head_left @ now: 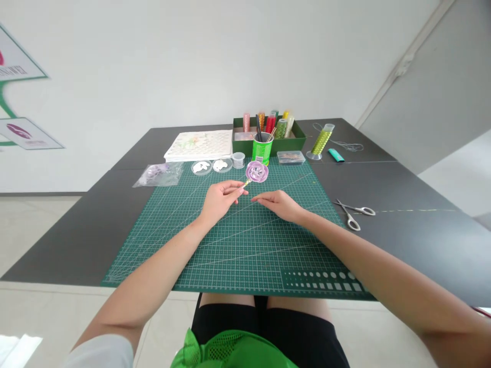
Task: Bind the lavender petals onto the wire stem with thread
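A purple flower (257,171) with a pale centre and a short stem tilts up over the green cutting mat (238,240). My left hand (222,199) is closed, pinching the stem between thumb and fingers just below the bloom. To its right, my right hand (279,203) hangs low over the mat, apart from the flower. Its fingers are pressed together and point left toward the stem. Whether anything is between those fingertips is too small to tell.
Behind the mat stand a green can (262,151) of tools and a green box (301,144) of coloured rolls. White sheets (199,144), shallow dishes (201,167) and a plastic bag (164,175) lie left; scissors (351,214) and a yellow-green roll (322,141) are right.
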`<state>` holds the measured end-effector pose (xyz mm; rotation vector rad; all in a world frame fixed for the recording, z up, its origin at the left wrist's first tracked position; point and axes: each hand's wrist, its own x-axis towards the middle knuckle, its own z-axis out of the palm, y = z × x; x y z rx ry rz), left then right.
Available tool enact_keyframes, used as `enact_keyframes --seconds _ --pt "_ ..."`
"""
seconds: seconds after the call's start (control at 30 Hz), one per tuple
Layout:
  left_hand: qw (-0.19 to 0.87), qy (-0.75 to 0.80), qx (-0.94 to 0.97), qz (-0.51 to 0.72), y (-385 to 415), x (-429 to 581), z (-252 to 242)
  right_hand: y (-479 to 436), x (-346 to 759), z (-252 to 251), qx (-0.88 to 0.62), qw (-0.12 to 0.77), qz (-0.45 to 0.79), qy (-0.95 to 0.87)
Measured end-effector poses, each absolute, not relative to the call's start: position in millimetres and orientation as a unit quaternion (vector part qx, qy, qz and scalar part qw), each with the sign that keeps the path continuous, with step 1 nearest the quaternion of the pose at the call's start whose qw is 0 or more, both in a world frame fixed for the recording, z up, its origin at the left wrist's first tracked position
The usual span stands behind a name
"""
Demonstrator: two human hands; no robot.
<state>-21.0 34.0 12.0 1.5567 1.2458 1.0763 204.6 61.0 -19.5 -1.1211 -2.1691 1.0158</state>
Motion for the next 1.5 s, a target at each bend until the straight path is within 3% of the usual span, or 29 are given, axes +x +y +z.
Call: enact_keyframes --seconds 0.27,0.43,0.57,0.87,1.07,1.33,1.5 --pt "0.434 0.507 0.596 0.445 35 -12 -1 48 220 -21 -0.393 0.196 0.371 -0.818" --pt "0.364 0.529 0.634 0.430 32 -7 -7 41 226 -21 -0.377 0.178 0.360 -0.835" --pt "0.306 0.541 0.674 0.399 31 -6 -7 35 229 -18 -0.362 0.187 0.364 -0.838" --pt "0.297 0.527 0.717 0.347 36 -2 -1 26 238 1 -0.343 0.206 0.349 -0.847" --pt "0.270 0.518 0.769 0.258 32 2 -4 21 244 21 -0.317 0.221 0.407 -0.828" --pt "0.306 0.463 0.801 0.225 11 6 -3 18 246 37 -0.308 0.341 0.548 -0.699" --pt "0.358 0.451 0.799 0.176 3 3 7 23 256 38 -0.286 0.302 0.589 -0.693"
